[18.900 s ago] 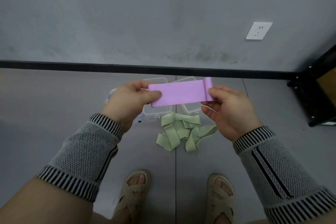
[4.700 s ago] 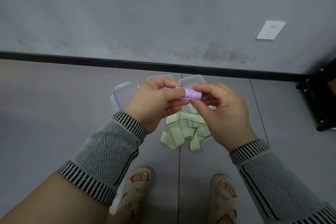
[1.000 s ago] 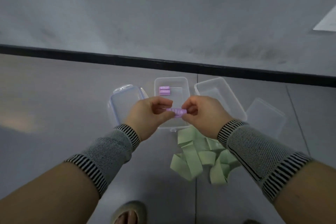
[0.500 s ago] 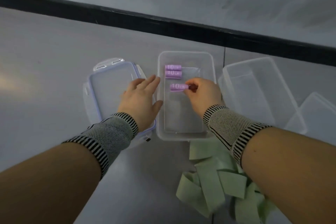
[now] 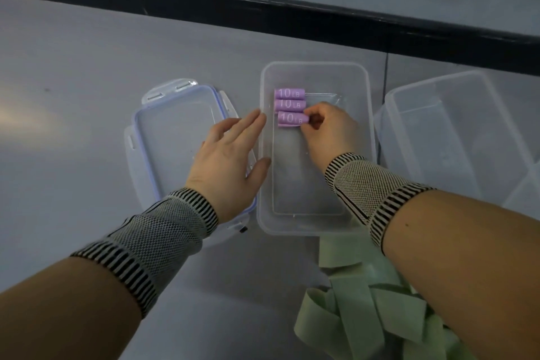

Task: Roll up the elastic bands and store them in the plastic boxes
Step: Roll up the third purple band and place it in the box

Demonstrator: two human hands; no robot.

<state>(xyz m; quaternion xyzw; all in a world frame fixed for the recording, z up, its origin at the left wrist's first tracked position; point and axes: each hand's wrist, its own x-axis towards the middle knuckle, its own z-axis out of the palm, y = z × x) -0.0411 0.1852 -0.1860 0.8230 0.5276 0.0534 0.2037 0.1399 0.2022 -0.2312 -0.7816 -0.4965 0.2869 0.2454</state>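
Step in hand: storing a rolled purple band. The right hand [image 5: 328,128] pinches the third purple roll [image 5: 292,120] by its end and sets it on the floor of the middle plastic box [image 5: 314,225], touching or just beside the two rolls [image 5: 290,98] already stowed at the far left. The left hand [image 5: 230,155] lies flat and relaxed, fingers straight, across the box lid [image 5: 163,137] with fingertips at the box's left wall, holding nothing.

Next move, as judged: let go of the roll without it unwinding, then take a green band [image 5: 359,313] from the loose pile on the floor and roll it. A second box [image 5: 455,137] stands to the right.

Against half a second earlier: the roll sits closer to its neighbours; the left hand is unmoved.
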